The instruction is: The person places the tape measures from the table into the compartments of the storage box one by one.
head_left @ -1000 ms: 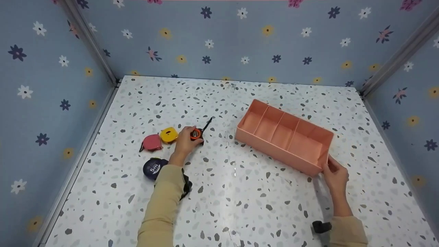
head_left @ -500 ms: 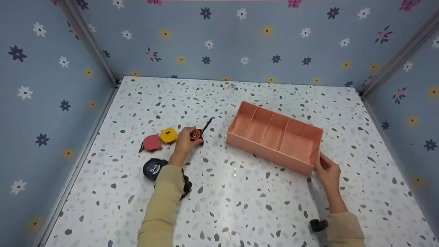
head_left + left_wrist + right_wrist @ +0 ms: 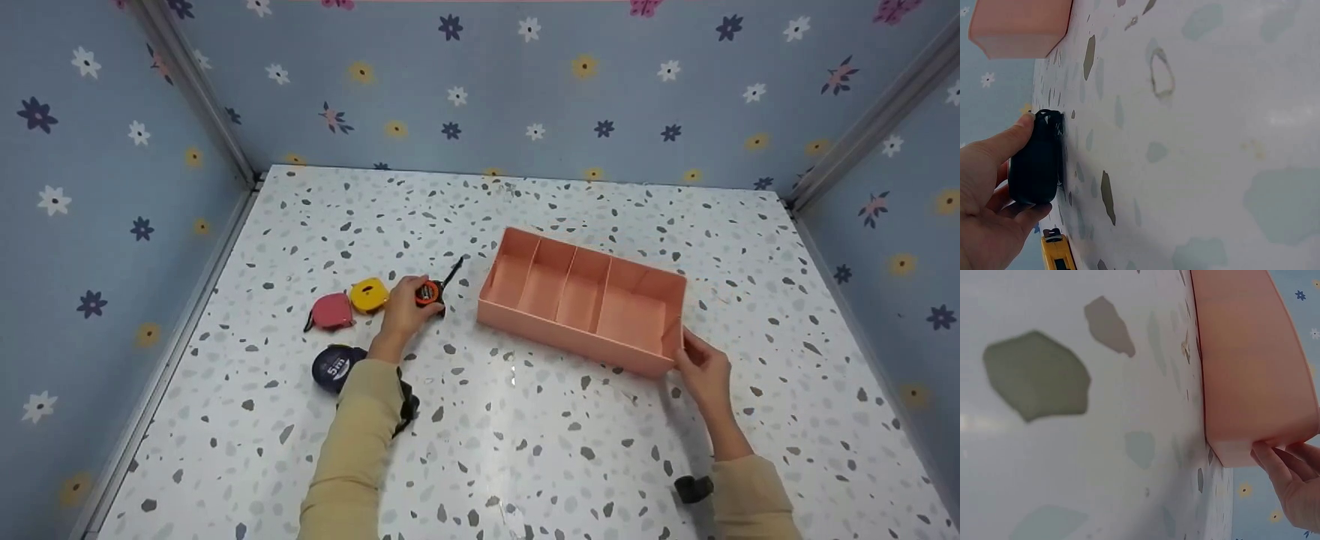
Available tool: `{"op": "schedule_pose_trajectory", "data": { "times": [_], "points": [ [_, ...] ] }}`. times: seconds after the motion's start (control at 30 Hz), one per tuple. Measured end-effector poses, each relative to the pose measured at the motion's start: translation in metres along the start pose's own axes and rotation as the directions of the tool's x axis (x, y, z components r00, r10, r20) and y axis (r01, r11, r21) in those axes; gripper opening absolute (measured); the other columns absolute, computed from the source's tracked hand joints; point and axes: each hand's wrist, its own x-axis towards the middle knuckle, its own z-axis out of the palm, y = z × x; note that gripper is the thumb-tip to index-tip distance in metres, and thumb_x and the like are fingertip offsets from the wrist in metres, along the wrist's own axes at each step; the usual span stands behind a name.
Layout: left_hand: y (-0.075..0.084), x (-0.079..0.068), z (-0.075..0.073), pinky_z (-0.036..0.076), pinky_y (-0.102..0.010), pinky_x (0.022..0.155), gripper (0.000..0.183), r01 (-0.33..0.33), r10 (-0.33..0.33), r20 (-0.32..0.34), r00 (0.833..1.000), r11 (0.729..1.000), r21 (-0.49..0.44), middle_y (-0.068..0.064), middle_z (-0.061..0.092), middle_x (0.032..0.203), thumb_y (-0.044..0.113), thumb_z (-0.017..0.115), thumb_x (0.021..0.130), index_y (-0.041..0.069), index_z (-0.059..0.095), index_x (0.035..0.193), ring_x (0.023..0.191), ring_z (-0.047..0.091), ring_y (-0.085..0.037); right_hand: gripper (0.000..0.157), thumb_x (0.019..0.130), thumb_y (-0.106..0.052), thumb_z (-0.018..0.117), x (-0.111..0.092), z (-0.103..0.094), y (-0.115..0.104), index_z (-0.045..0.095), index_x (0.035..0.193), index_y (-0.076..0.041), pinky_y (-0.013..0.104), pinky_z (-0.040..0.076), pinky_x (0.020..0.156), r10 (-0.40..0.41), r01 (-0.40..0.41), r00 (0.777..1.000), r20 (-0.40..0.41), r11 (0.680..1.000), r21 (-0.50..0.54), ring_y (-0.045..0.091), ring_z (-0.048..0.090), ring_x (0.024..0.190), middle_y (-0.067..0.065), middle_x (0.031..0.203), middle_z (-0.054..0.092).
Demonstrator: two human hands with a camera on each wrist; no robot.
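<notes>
A pink divided storage box [image 3: 574, 341] sits on the right of the tabletop's middle, its open top facing up. Its long axis slants: the left end lies farther from the person, the right end nearer, and three dividers cross it, leaving the rightmost compartment the widest. The right hand [image 3: 709, 375] is at the right end by the near corner, thumb and fingertips against the outside of the box; whether they pinch it or merely press, I cannot tell.

Left of the box and apart from it, the left hand [image 3: 403, 311] grasps a black-and-orange tape measure [image 3: 428, 293], thumb on one side and fingers curled on the other. Its round label faces up, and its black strap [image 3: 454, 271] points toward the back and right. The hand covers too much of the case to show its long axis.

Further left lie a yellow tape measure [image 3: 369, 295], a pink tape measure [image 3: 331, 312] just beside it with its cord pointing left, and a navy tape measure [image 3: 336, 367] marked "5m", partly hidden by the left forearm.

The white tabletop [image 3: 487, 450] is speckled with grey chips. Blue flowered walls [image 3: 562, 82] rise at the back and both sides, with grey metal posts [image 3: 199, 94] in the corners.
</notes>
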Motion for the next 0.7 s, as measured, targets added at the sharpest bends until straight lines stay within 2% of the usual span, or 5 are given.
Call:
{"op": "schedule_pose_trajectory", "data": {
  "times": [0.17, 0.27, 0.37, 0.53, 0.7],
  "points": [
    [0.001, 0.000, 0.001, 0.034, -0.039, 0.096, 0.058, -0.002, 0.002, -0.004, 1.000, 1.000, -0.005, -0.021, 0.045, 0.123, 0.013, 0.069, 0.077, -0.003, 0.045, 0.126, 0.113, 0.042, -0.031, 0.041, 0.085, -0.006, 0.051, -0.001, 0.005, -0.007, 0.048, 0.126, 0.000, 0.014, 0.047, 0.064, -0.005, 0.006, 1.000, 0.027, 0.999, -0.032, 0.018, 0.056, 0.096, 0.020, 0.118, 0.053],
    [0.001, 0.001, 0.001, 0.034, -0.038, 0.096, 0.058, 0.009, -0.009, 0.000, 1.000, 1.000, -0.006, -0.020, 0.044, 0.123, 0.014, 0.069, 0.077, -0.003, 0.045, 0.127, 0.113, 0.041, -0.031, 0.041, 0.087, -0.006, 0.048, -0.004, 0.008, -0.025, 0.046, 0.127, 0.001, 0.013, 0.047, 0.063, 0.031, -0.026, 0.999, 0.034, 0.993, -0.119, 0.025, 0.055, 0.095, 0.022, 0.119, 0.052],
    [0.001, 0.001, 0.001, 0.034, -0.038, 0.096, 0.057, 0.017, -0.017, 0.004, 1.000, 1.000, -0.004, -0.020, 0.044, 0.123, 0.014, 0.069, 0.077, -0.002, 0.045, 0.127, 0.114, 0.041, -0.030, 0.040, 0.087, -0.006, 0.050, -0.004, 0.009, -0.028, 0.047, 0.127, 0.000, 0.012, 0.046, 0.062, 0.051, -0.046, 0.998, 0.046, 0.992, -0.116, 0.027, 0.055, 0.093, 0.020, 0.117, 0.054],
    [0.001, 0.001, 0.000, 0.034, -0.038, 0.096, 0.057, 0.006, -0.006, 0.000, 1.000, 1.000, 0.000, -0.020, 0.045, 0.121, 0.014, 0.069, 0.077, -0.003, 0.045, 0.126, 0.112, 0.042, -0.030, 0.039, 0.087, -0.006, 0.051, -0.003, 0.010, -0.027, 0.048, 0.126, 0.000, 0.014, 0.046, 0.063, 0.031, -0.023, 0.997, 0.070, 0.994, -0.109, 0.025, 0.056, 0.092, 0.020, 0.115, 0.055],
    [0.000, 0.000, 0.000, 0.034, -0.038, 0.096, 0.057, -0.010, 0.010, -0.009, 1.000, 1.000, 0.004, -0.020, 0.047, 0.120, 0.015, 0.069, 0.076, -0.003, 0.046, 0.126, 0.111, 0.043, -0.031, 0.039, 0.086, -0.006, 0.052, -0.003, 0.011, -0.022, 0.051, 0.124, 0.000, 0.014, 0.046, 0.061, -0.033, 0.040, 0.996, 0.085, 0.996, -0.080, 0.014, 0.056, 0.084, 0.019, 0.112, 0.057]
  ]
}}
